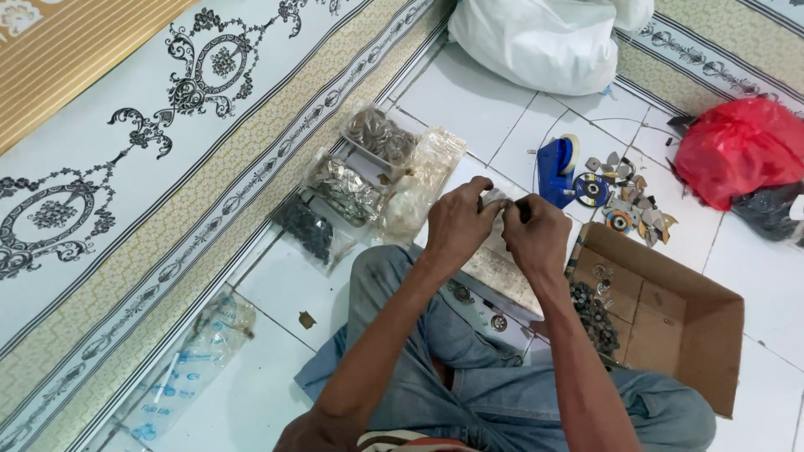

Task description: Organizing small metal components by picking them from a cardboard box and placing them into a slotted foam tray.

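Note:
My left hand [456,224] and my right hand [536,236] are held close together above a flat grey board [502,272] that rests on the white tiled floor in front of my knees. Both hands pinch a small metal piece [501,201] between their fingertips; its shape is too small to tell. I sit on the floor in blue jeans [469,368]. Several clear plastic bags of small metal parts [352,191] lie to the left of my left hand. An open cardboard box [670,322] with dark small parts inside sits right of my right hand.
A blue tape dispenser [556,170] and scattered small discs and metal bits [624,205] lie beyond my hands. A white sack [544,42] sits at the back, a red plastic bag [741,146] at right. A patterned mat [126,167] covers the left, with an empty clear bag [197,356].

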